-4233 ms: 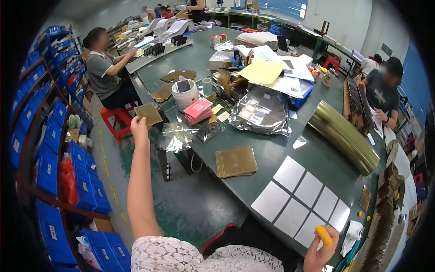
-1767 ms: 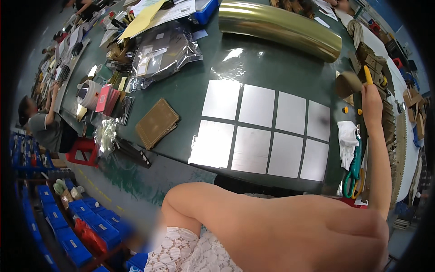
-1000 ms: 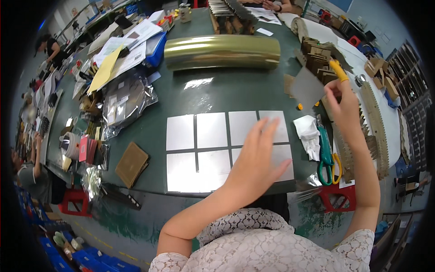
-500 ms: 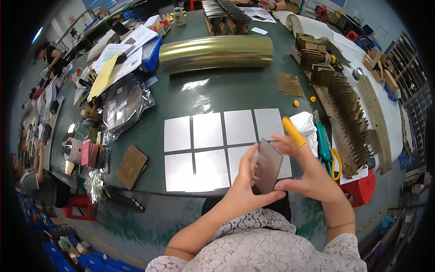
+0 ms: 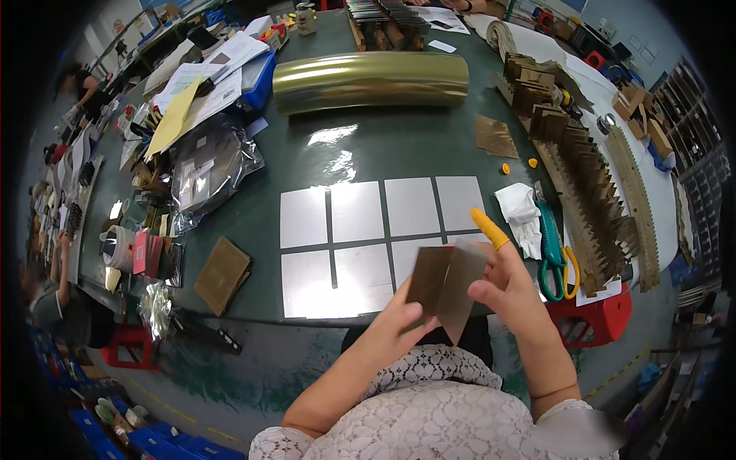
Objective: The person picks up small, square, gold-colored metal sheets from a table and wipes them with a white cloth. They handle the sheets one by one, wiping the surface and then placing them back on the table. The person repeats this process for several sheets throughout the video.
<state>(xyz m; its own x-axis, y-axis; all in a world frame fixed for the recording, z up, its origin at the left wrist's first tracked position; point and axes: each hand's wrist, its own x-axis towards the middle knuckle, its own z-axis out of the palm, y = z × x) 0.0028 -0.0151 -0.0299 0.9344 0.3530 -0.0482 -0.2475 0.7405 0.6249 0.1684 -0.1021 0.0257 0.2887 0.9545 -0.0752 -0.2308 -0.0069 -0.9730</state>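
Note:
Above the near table edge, my left hand (image 5: 397, 316) is closed around the lower left side of a thin brown rectangular sheet (image 5: 426, 277). Against its right side, a greyish sheet (image 5: 464, 285) stands at an angle, the two forming a V that meets low down. My right hand (image 5: 507, 282) grips the greyish sheet by its right edge, thumb in front; a yellow finger cot (image 5: 488, 228) covers its index finger. Beyond and beside both hands, several pale flat rectangular plates (image 5: 357, 211) lie in two rows on the green table. My hands hide part of the near row.
Left of the plates lies a stack of brown sheets (image 5: 222, 276). A gold film roll (image 5: 372, 83) spans the far side. Right are a crumpled white cloth (image 5: 520, 218), green-handled scissors (image 5: 550, 249), a yellow-handled tool (image 5: 570, 274) and toothed brown racks (image 5: 586, 203).
The sheet between my hands has turned and now shows as two faces, brown and greyish, spread in a V. My right hand has lowered and moved closer in around the greyish one.

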